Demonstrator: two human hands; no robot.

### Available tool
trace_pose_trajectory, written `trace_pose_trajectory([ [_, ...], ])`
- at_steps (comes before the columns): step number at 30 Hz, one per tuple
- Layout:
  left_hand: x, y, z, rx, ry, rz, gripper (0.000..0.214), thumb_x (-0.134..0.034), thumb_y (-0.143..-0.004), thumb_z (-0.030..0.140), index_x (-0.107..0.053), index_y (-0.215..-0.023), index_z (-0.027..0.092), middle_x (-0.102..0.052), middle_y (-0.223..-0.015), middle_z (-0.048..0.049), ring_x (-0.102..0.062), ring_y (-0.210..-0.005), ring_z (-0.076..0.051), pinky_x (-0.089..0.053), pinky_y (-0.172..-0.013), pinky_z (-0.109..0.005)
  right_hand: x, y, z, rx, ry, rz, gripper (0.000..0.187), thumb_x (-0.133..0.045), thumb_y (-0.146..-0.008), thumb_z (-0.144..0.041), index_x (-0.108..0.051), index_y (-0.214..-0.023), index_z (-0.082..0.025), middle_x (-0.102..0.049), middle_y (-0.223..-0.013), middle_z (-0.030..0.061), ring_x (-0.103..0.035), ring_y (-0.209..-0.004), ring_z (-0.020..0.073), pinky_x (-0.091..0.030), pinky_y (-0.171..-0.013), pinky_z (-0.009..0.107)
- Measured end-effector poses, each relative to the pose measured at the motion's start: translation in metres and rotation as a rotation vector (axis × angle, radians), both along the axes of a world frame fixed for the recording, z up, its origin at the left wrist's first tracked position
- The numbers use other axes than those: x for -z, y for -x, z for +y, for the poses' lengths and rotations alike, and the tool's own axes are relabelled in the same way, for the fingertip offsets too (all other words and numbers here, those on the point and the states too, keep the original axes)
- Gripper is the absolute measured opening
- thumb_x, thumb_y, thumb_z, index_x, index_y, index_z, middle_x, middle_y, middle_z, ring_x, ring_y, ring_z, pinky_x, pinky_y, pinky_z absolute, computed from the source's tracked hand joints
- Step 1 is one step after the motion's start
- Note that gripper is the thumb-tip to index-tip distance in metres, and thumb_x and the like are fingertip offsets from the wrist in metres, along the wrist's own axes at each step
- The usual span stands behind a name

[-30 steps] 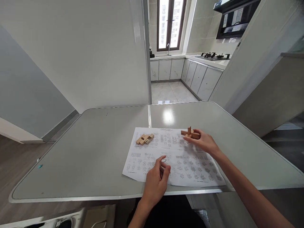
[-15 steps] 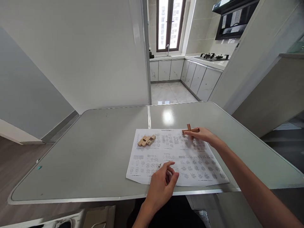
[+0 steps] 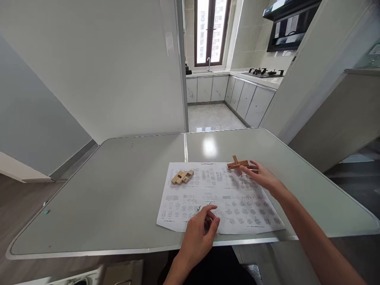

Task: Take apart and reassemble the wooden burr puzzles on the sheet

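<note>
A reddish-brown wooden burr puzzle [image 3: 237, 163], its bars crossing one another, rests at the top right edge of a printed sheet [image 3: 204, 192]. My right hand [image 3: 261, 176] is at the puzzle's right end with thumb and fingers apart; whether a fingertip still touches the wood I cannot tell. Over the sheet's lower edge, my left hand [image 3: 202, 229] is loosely curved, thumb and index finger apart, holding nothing visible. Several pale wooden blocks [image 3: 182, 177] lie side by side at the sheet's upper left.
The sheet lies on a grey-green table [image 3: 118, 198] with a metal rim and a seam across its middle. A small teal piece [image 3: 46, 212] sits by the table's left edge. Beyond the table, a doorway opens onto a kitchen with white cabinets [image 3: 204, 89].
My right hand has loosened its fingers from the wooden puzzle and drawn slightly right and down, leaving more of the puzzle visible. The left hand has hardly moved.
</note>
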State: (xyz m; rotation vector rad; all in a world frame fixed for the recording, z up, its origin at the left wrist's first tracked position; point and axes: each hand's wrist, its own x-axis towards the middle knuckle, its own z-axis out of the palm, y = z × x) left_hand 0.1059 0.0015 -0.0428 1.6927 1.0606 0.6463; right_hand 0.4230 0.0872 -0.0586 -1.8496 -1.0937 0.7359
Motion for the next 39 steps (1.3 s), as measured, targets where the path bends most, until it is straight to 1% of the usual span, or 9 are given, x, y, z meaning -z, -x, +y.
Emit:
trace_pose_trajectory([
  [2, -0.001, 0.0, 0.0, -0.006, 0.0, 0.005, 0.041, -0.049, -0.106, 0.048, -0.062, -0.135, 0.023, -0.071, -0.098, -0.0046, -0.061, -0.082, -0.019, -0.049, -0.07, -0.028, 0.005, 0.013, -0.025, 0.107, -0.036, -0.026, 0.086, -0.076, -0.081, -0.067, -0.054, -0.15, -0.02, -0.066, -0.141, 0.0201, -0.068, -0.121, 0.0376, -0.061, -0.088, 0.044],
  [4, -0.002, 0.0, 0.0, -0.006, -0.001, 0.011, 0.04, -0.049, -0.106, 0.048, -0.061, -0.136, 0.023, -0.07, -0.098, -0.0044, -0.061, -0.082, -0.018, -0.049, -0.07, -0.028, 0.01, 0.032, -0.054, 0.122, -0.131, -0.018, 0.079, -0.071, -0.086, -0.066, -0.053, -0.149, -0.022, -0.064, -0.143, 0.0182, -0.066, -0.125, 0.0358, -0.059, -0.097, 0.046],
  [11, -0.004, 0.006, 0.006, 0.04, -0.047, 0.007, 0.037, -0.051, -0.106, 0.042, -0.059, -0.138, 0.026, -0.07, -0.103, -0.0044, -0.065, -0.088, -0.019, -0.052, -0.072, -0.028, 0.021, 0.086, -0.127, -0.242, -0.105, 0.235, 0.047, -0.064, -0.094, -0.063, -0.07, -0.121, -0.025, -0.076, -0.12, 0.0108, -0.075, -0.109, 0.0283, -0.06, -0.098, 0.039],
  [17, 0.013, 0.024, 0.049, -0.324, -0.53, 0.204, 0.036, -0.053, -0.103, 0.031, -0.054, -0.138, 0.024, -0.06, -0.129, -0.0117, -0.055, -0.125, -0.031, -0.047, -0.108, -0.051, 0.021, 0.083, -0.126, -0.265, -0.098, 0.223, 0.045, -0.061, -0.096, -0.064, -0.072, -0.114, -0.024, -0.079, -0.104, 0.009, -0.075, -0.101, 0.0275, -0.06, -0.093, 0.038],
  [20, 0.025, 0.036, 0.078, -0.455, -0.617, 0.351, 0.052, -0.059, -0.099, 0.032, -0.043, -0.148, 0.021, -0.051, -0.14, -0.0156, -0.047, -0.133, -0.034, -0.042, -0.112, -0.057, 0.021, 0.081, -0.123, -0.295, -0.088, 0.23, 0.045, -0.061, -0.096, -0.063, -0.072, -0.115, -0.024, -0.078, -0.107, 0.009, -0.074, -0.101, 0.0274, -0.059, -0.093, 0.039],
  [25, 0.033, 0.044, 0.112, -0.432, -0.656, 0.583, 0.062, -0.066, -0.093, 0.034, -0.041, -0.148, 0.019, -0.051, -0.143, -0.017, -0.048, -0.132, -0.037, -0.04, -0.113, -0.057, 0.022, 0.079, -0.122, -0.332, -0.07, 0.245, 0.042, -0.059, -0.099, -0.061, -0.07, -0.118, -0.025, -0.077, -0.112, 0.0086, -0.073, -0.102, 0.026, -0.058, -0.093, 0.037],
  [32, 0.021, 0.034, 0.136, -0.375, -0.615, 0.693, 0.062, -0.065, -0.094, 0.034, -0.04, -0.148, 0.018, -0.064, -0.132, -0.0162, -0.059, -0.124, -0.035, -0.046, -0.105, -0.05, 0.023, 0.079, -0.121, -0.335, -0.088, 0.247, 0.04, -0.058, -0.101, -0.059, -0.07, -0.118, -0.025, -0.076, -0.111, 0.0082, -0.073, -0.101, 0.0254, -0.058, -0.092, 0.036],
  [36, 0.013, 0.031, 0.129, -0.345, -0.609, 0.686, 0.056, -0.064, -0.096, 0.033, -0.043, -0.145, 0.017, -0.066, -0.129, -0.0161, -0.062, -0.121, -0.034, -0.05, -0.102, -0.049, 0.023, 0.081, -0.12, -0.322, -0.11, 0.235, 0.039, -0.059, -0.1, -0.059, -0.071, -0.115, -0.025, -0.077, -0.109, 0.0081, -0.073, -0.099, 0.0249, -0.058, -0.09, 0.036],
  [39, 0.007, 0.024, 0.103, -0.311, -0.614, 0.594, 0.057, -0.066, -0.096, 0.035, -0.043, -0.146, 0.019, -0.066, -0.128, -0.014, -0.064, -0.119, -0.033, -0.052, -0.1, -0.048, 0.023, 0.082, -0.12, -0.318, -0.118, 0.224, 0.039, -0.058, -0.1, -0.058, -0.072, -0.115, -0.025, -0.078, -0.108, 0.0079, -0.074, -0.099, 0.0251, -0.059, -0.09, 0.035],
])
